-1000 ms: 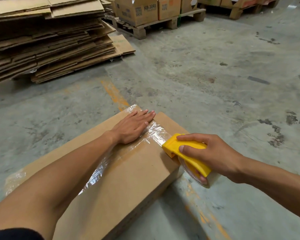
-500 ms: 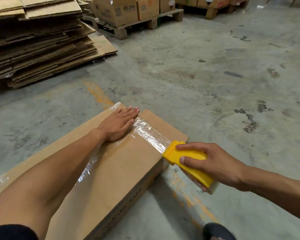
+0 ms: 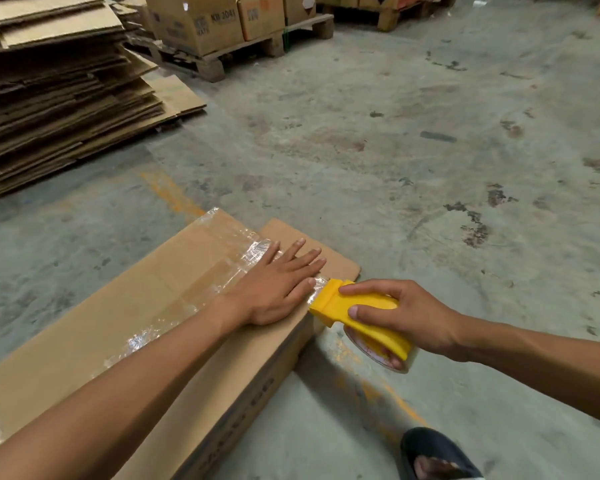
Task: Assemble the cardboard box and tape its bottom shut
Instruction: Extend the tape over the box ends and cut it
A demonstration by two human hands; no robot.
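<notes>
Since half a second ago the left hand (image 3: 278, 285) has slid along the clear tape (image 3: 187, 292) toward the box's near right edge, closing on the dispenser. In the head view, that hand lies flat with fingers spread wide, pressing the tape onto the cardboard box (image 3: 125, 327), which rests on the concrete floor (image 3: 395, 150). The right hand (image 3: 409, 317) is wrapped around the yellow tape dispenser (image 3: 357, 317) at the box's edge, fingertips of the left hand just beside its blade end. A stack of flattened cardboard (image 3: 59, 98) sits well apart, far left.
</notes>
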